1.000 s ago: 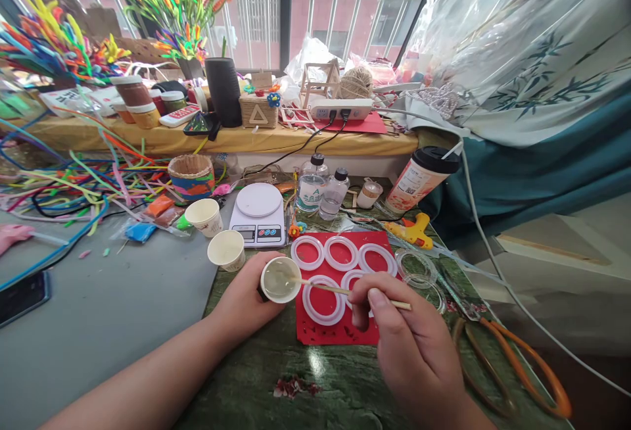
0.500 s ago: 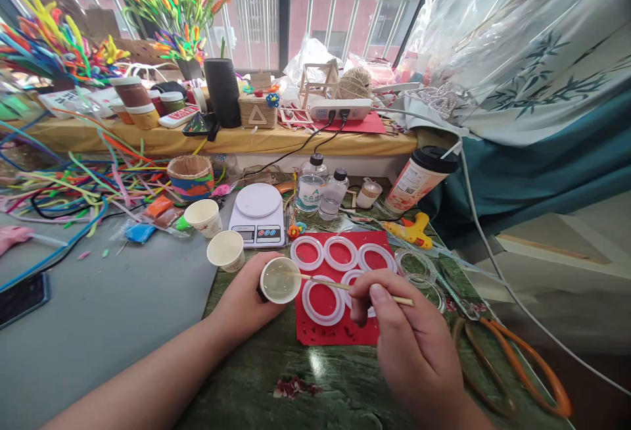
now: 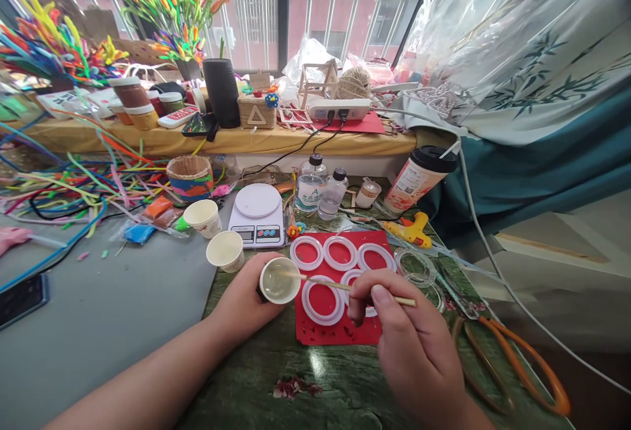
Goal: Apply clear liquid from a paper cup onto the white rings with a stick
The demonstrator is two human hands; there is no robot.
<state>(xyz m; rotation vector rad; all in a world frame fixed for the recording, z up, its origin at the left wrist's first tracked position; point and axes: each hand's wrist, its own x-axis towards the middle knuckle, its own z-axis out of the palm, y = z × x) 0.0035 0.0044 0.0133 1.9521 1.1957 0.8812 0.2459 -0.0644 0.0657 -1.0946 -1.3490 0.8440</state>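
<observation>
My left hand (image 3: 251,292) is wrapped round a paper cup (image 3: 280,297) that holds a clear liquid with small bubbles. Between the thumb and fingers of my right hand (image 3: 404,325) is a thin wooden stick (image 3: 335,284), its far end inside the cup at the liquid. Right of the cup, several white ring molds (image 3: 323,317) lie on a red sheet (image 3: 315,336); my right hand partly covers some of them. Two more paper cups (image 3: 225,251) stand just beyond my left hand, beside a white kitchen scale (image 3: 257,216).
Behind the sheet stand two clear bottles (image 3: 310,187) with black caps and a tilted drink cup (image 3: 417,177). A yellow glue gun (image 3: 414,230), clear rings (image 3: 419,267) and orange-handled scissors (image 3: 532,358) lie to the right. Pipe cleaners (image 3: 89,187) and a phone (image 3: 22,300) are at left.
The stick and my right hand have shifted very slightly. My left hand keeps the cup in the same place; everything else looks unchanged.
</observation>
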